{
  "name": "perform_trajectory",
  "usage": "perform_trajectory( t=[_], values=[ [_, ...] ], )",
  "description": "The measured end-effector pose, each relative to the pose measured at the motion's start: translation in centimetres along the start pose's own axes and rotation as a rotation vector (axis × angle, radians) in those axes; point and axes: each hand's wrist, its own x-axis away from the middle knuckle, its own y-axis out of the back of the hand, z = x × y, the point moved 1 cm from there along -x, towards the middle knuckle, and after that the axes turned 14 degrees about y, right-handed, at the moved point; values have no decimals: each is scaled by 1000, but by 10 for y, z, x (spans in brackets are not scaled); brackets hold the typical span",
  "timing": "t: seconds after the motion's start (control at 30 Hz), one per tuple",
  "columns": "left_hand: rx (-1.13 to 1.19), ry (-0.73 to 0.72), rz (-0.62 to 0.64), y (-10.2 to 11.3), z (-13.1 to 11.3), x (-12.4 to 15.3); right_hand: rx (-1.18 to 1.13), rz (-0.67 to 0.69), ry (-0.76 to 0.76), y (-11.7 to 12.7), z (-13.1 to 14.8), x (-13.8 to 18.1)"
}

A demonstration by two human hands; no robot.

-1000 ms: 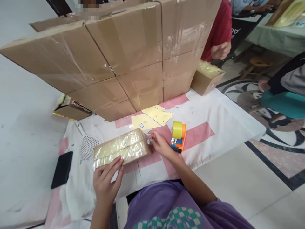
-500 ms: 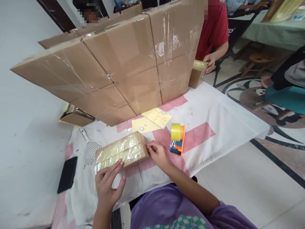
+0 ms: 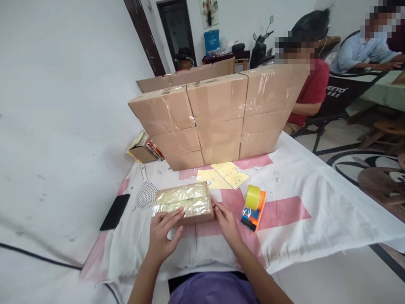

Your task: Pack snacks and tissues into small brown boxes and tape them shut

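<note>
A small cardboard box (image 3: 188,194) lies on the cloth-covered table, its top covered with shiny clear yellowish tape. My left hand (image 3: 163,236) rests on its near left edge, fingers stretched and thumb apart. At the box's right end, the fingers of my right hand (image 3: 227,221) are pinched together against the side. Whatever is between those fingertips is too small to make out. To the right of that hand lies an orange and blue tape dispenser (image 3: 260,206) with a yellow tape roll (image 3: 253,196).
A wall of taped cardboard boxes (image 3: 221,122) stands across the table's far side. Left are a white perforated scoop (image 3: 147,195), a black phone-like slab (image 3: 114,212) and an opened carton (image 3: 144,154). Yellow patterned paper (image 3: 232,175) lies beyond my box. A person in red (image 3: 319,84) sits at right.
My view has lifted and shifted, showing more of the room. Both hands stay at the same places on the box. The person in red no longer shows a box in hand.
</note>
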Motion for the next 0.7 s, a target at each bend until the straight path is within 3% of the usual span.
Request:
perform_trajectory(
  t=[0.1,0.23,0.3,0.37,0.43,0.5,0.53,0.6,0.7],
  values=[
    [-50,30,9,1,-1,4,8,-22,-5,2,-4,3],
    [-87,29,-26,-1,-1,15,13,53,5,4,-7,9],
    [-22,25,-160,-2,2,24,12,71,-5,9,-3,13],
    [100,206,-439,-5,10,34,-24,121,-38,14,3,15],
    [288,579,-597,-12,23,42,-65,221,-52,16,8,14],
    [501,905,-471,-23,36,43,-95,338,-22,14,11,12],
    [593,981,-365,-27,40,42,-104,382,5,10,12,10],
    [727,1020,-271,-30,47,36,-106,417,75,1,13,6],
    [863,975,-349,-17,51,15,-28,398,217,-9,25,-1]
  ],
)
